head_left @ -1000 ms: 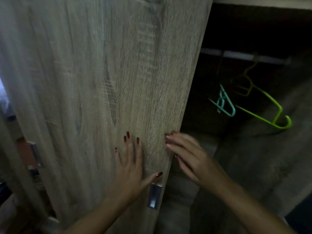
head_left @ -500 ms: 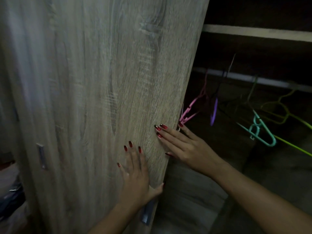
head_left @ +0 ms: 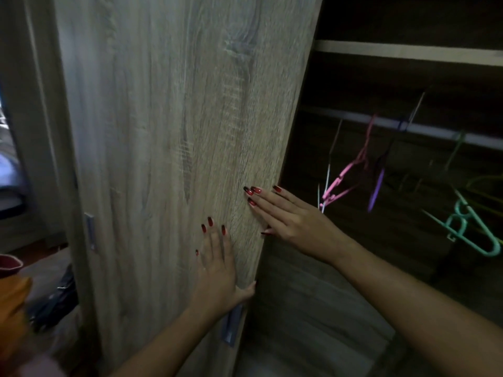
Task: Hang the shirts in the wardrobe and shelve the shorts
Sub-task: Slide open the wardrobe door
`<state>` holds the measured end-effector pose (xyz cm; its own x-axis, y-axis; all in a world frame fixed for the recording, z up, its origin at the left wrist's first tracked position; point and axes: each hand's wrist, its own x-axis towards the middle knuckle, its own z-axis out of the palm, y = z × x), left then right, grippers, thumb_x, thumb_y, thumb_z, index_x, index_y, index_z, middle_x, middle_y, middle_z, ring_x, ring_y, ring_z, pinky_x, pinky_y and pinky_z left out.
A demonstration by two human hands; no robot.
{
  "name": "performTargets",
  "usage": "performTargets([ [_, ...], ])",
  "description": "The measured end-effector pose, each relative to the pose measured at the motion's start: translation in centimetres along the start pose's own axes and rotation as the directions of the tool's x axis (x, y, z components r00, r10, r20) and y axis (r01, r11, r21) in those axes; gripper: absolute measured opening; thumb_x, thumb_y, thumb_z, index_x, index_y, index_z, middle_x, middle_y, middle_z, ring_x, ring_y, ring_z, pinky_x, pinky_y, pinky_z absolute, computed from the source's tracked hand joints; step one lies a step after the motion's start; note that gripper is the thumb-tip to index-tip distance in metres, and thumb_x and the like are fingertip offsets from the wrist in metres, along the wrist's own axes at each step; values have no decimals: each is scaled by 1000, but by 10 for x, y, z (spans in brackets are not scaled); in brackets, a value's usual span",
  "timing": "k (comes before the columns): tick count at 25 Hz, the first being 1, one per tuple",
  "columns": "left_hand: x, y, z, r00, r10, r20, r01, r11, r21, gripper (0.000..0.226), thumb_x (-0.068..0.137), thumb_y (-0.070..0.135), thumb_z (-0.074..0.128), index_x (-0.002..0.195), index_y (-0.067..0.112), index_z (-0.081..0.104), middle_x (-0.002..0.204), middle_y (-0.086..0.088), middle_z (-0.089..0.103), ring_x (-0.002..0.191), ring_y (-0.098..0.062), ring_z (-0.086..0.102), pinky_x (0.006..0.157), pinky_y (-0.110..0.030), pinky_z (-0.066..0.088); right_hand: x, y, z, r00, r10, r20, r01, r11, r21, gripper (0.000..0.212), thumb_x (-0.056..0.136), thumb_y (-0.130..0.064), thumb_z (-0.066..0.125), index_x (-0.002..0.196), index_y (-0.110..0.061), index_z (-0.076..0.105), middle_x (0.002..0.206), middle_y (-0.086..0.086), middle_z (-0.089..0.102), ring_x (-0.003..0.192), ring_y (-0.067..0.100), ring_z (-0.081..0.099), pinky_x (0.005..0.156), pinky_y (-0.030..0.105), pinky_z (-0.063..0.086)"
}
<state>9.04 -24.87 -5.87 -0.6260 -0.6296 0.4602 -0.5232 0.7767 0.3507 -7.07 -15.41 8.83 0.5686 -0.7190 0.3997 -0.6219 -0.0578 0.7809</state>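
Note:
A tall wood-grain sliding wardrobe door (head_left: 168, 148) fills the middle of the view. My left hand (head_left: 217, 265) lies flat on its face near the right edge, just above a metal handle (head_left: 231, 326). My right hand (head_left: 288, 216) presses with straight fingers on the door's right edge. To the right the wardrobe stands open and dark, with a pale rail (head_left: 424, 127) carrying empty hangers: pink (head_left: 345, 178), purple (head_left: 377, 190), teal (head_left: 473, 229) and yellow-green (head_left: 487, 183). No shirts or shorts show inside.
A shelf board (head_left: 408, 51) runs above the rail. A second door handle (head_left: 89, 231) sits at the left. Orange cloth (head_left: 12, 303) and a dark bundle (head_left: 58, 297) lie low at the left, beside a dark red rim (head_left: 9, 263).
The door has slid left, uncovering more of the wardrobe and the pink and purple hangers. Both hands stayed on the door's right edge and travelled with it.

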Motion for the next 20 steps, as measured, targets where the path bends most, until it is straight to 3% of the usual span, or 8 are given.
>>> performTargets([
  [7,5,-20,-5,995,-83,50,80,995,58,126,72,78,47,133,17,-45,144,-12,-48,139,-33,-34,117,-54,-1,21,-7,9,1000,-20,-6,20,998,56,50,90,-16,60,136,-5,44,146,12,43,139,24,34,114,39,31],
  [13,7,-26,-13,991,-119,55,113,988,102,124,73,78,46,138,14,-39,146,-13,-46,140,-33,-33,117,-56,-3,33,-11,13,1000,-22,-18,24,996,83,52,86,-1,56,137,-3,44,147,15,41,139,26,33,114,40,32],
  [20,11,-32,-23,976,-213,49,198,957,214,122,75,78,43,139,11,-37,149,-15,-40,142,-35,-26,115,-62,5,52,-20,20,1000,6,-6,-6,994,112,54,86,-2,60,137,-2,44,148,16,39,140,26,31,115,40,25],
])
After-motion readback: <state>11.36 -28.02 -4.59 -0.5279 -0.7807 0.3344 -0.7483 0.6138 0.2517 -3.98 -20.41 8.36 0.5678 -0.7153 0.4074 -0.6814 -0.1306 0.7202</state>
